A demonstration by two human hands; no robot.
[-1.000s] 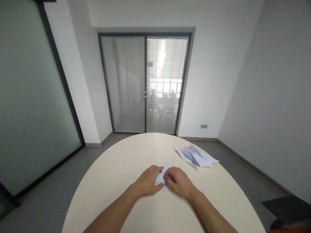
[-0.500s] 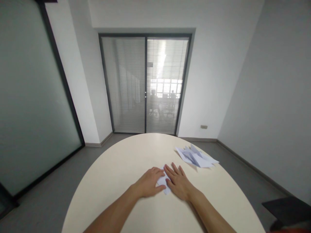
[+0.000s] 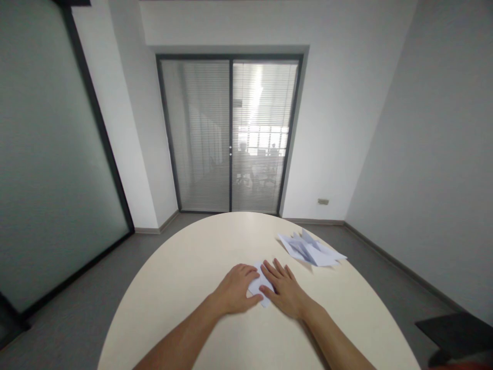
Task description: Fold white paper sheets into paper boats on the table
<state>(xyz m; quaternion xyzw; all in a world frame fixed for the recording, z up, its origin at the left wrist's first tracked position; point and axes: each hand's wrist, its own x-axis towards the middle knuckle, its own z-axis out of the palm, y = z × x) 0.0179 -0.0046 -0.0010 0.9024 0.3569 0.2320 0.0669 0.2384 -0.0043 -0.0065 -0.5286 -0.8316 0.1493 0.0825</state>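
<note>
A small folded piece of white paper (image 3: pixel 259 283) lies flat on the pale round table (image 3: pixel 215 241). From its left side my left hand (image 3: pixel 238 289) rests on it, thumb and fingers apart, with the paper showing between them. My right hand (image 3: pixel 284 289) lies palm down over the paper's right part, fingers stretched out. Both hands cover some of the paper, so its full outline is hidden.
A loose pile of folded white paper sheets (image 3: pixel 310 251) sits near the table's right edge. A dark chair (image 3: pixel 458 334) stands at the lower right. Beyond the table are a glass door with blinds (image 3: pixel 196 139) and white walls.
My right hand has shifted very slightly to the right, and a little more of the paper shows between the hands. The paper pile has stayed in place.
</note>
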